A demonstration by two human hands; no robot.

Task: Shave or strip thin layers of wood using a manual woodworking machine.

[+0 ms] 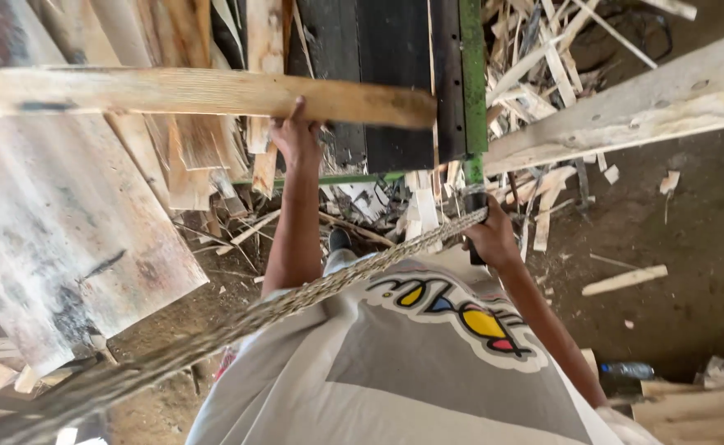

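Gripping the underside of a long pale plank (205, 92), the left hand (294, 136) is curled round its near edge, thumb up against the wood. That plank runs flat across the upper left of the scene, its right end stopping just short of a green metal post (473, 74). The right hand (489, 235) is closed round the dark lower part of that post, at the spot where a braided rope (312, 292) meets it; whether the fingers also pinch the rope cannot be told. This rope stretches from there down to the near left corner, crossing over a grey printed shirt (428, 363). A second, thicker beam (625, 111) slants across the far right. Offcuts and splinters (543, 58) litter the dirt floor (691, 272), and a plastic bottle (630, 370) lies near the right
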